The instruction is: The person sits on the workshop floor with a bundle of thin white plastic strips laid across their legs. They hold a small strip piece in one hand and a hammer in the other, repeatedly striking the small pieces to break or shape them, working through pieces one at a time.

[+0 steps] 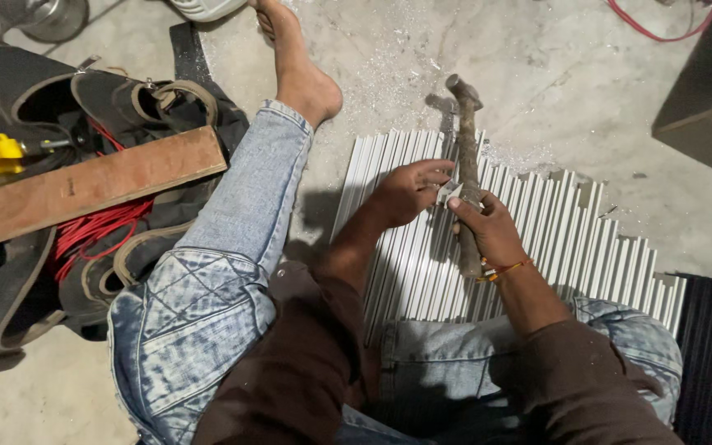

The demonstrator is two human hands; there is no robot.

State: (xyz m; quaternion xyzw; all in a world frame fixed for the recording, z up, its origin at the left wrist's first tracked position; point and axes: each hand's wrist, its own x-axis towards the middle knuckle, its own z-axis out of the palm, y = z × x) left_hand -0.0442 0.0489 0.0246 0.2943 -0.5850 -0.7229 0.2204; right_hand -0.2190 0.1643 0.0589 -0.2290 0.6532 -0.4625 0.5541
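The right hand (pixel 488 227) is closed around the handle of a worn hammer (pixel 465 156), whose long axis runs nearly straight away from the person, head at the far end. Beside it, the fingers of the left hand (pixel 409 191) are pinched together on a small metal piece (pixel 448 192) touching the handle. Both are held over a row of white aluminium strips (pixel 570 239) laid side by side on the floor (pixel 554 82). Bare floor lies beyond the far ends; a tool bag (pixel 51 206) stands well to the left.
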